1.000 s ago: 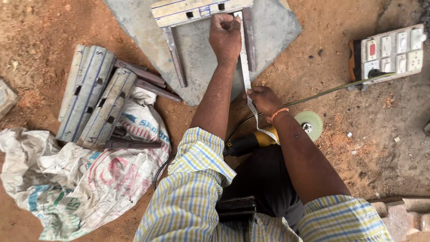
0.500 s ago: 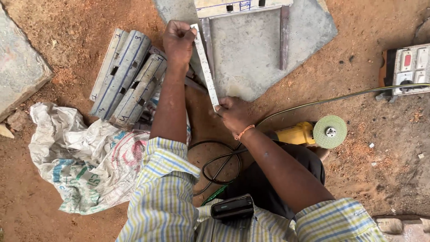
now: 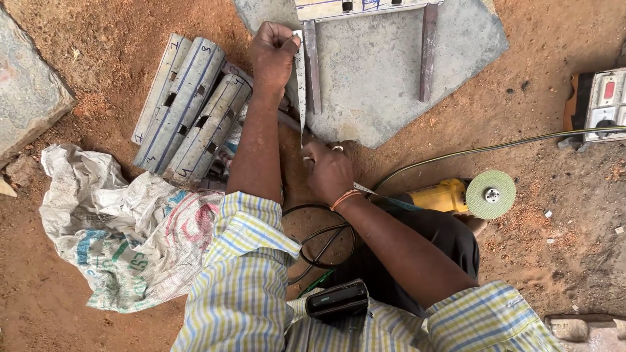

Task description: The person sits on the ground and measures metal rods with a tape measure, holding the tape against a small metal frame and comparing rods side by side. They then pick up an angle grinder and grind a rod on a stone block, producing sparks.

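The reddish-brown dirt ground (image 3: 554,261) fills the view, and on it at the top lies a flat grey stone slab with an irregular outline (image 3: 385,72). A crumpled white woven sack with faded coloured print (image 3: 124,228) spreads over the ground at the lower left, and another grey stone block (image 3: 26,85) shows at the left edge. Beside the slab's left side rests a bundle of pale grey metal channel sections with slots in them (image 3: 189,111), lying side by side and slanted. On the slab stands a metal frame of a pale crossbar with two dull grey legs (image 3: 427,49) pointing toward the person. A yellow angle grinder with a green disc (image 3: 466,194) lies on the ground to the right, near the right forearm, with a black cable looped beneath the arms. A white and red switch box (image 3: 600,104) sits at the right edge. A white measuring tape (image 3: 300,91) is stretched along the left leg of the frame: the left hand (image 3: 274,55) is closed, pinning the tape's far end at the top of that leg, while the right hand (image 3: 328,171) is closed on the near end at the slab's lower edge. A dark phone (image 3: 337,298) pokes out of the striped shirt pocket.
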